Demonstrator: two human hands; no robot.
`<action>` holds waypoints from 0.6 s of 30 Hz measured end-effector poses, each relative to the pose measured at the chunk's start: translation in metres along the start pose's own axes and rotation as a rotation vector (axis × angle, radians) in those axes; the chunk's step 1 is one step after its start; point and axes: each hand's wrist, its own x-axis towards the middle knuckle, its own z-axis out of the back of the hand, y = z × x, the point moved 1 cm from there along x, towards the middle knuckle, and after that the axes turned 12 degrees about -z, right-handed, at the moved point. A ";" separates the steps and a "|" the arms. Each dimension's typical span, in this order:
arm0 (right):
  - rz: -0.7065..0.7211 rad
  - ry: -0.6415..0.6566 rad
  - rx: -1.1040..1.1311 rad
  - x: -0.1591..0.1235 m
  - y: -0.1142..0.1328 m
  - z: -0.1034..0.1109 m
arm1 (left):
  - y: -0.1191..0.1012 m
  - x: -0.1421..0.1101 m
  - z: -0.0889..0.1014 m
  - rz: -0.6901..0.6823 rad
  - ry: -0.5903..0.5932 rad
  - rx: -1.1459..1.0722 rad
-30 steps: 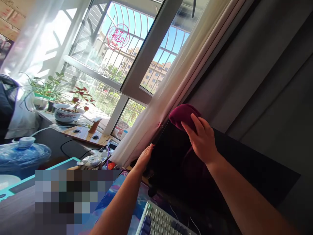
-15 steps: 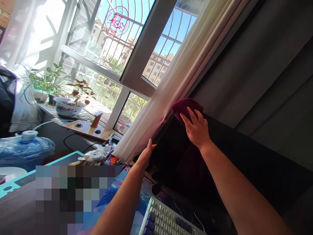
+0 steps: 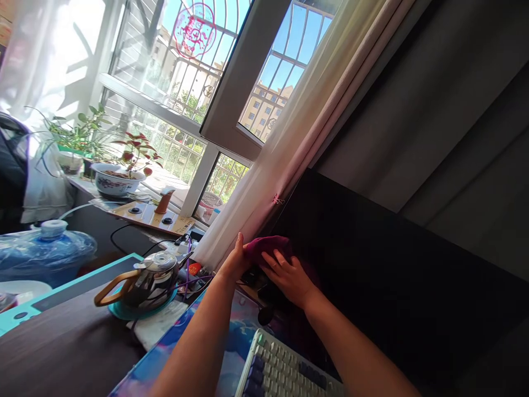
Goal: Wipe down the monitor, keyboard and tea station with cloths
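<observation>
The black monitor (image 3: 392, 264) is taken as the reference point. The wine-red cloth (image 3: 270, 246) lies bunched against the lower part of the monitor's left edge. The right hand (image 3: 288, 275) is over it: fingers lightly bent and slightly parted, holding the cloth against the monitor. The right thumb is not visible.

The left hand (image 3: 235, 260) is at the same edge, just beside the cloth. Its thumb points up, apart from the rest; the other fingers are hidden, so what they grip, if anything, cannot be told.

In front of the monitor, a keyboard (image 3: 285, 364) rests on a colourful desk mat (image 3: 242, 322). Left of the monitor, a metal kettle (image 3: 155, 284) with a wooden handle stands upright on a teal stand (image 3: 119, 312), over the brown surface (image 3: 61, 347). A pale curtain (image 3: 248, 201) hangs beyond the monitor's left edge, a clip (image 3: 276, 198) attached. Farther left, well apart from the monitor, sits a potted red-leaved plant (image 3: 136, 151).
</observation>
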 end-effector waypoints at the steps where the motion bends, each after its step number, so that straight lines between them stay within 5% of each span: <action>1: 0.013 -0.018 -0.002 -0.004 0.005 -0.007 | -0.001 -0.002 0.003 0.045 -0.009 -0.048; 7: 0.102 -0.138 -0.001 -0.019 0.015 -0.027 | -0.002 -0.002 0.016 0.190 0.025 -0.199; 13: 0.108 -0.166 -0.021 -0.041 0.004 -0.020 | 0.001 0.002 0.009 0.072 -0.030 0.154; 18: 0.075 -0.206 -0.078 -0.098 -0.018 -0.016 | 0.003 0.005 0.001 -0.020 -0.059 0.451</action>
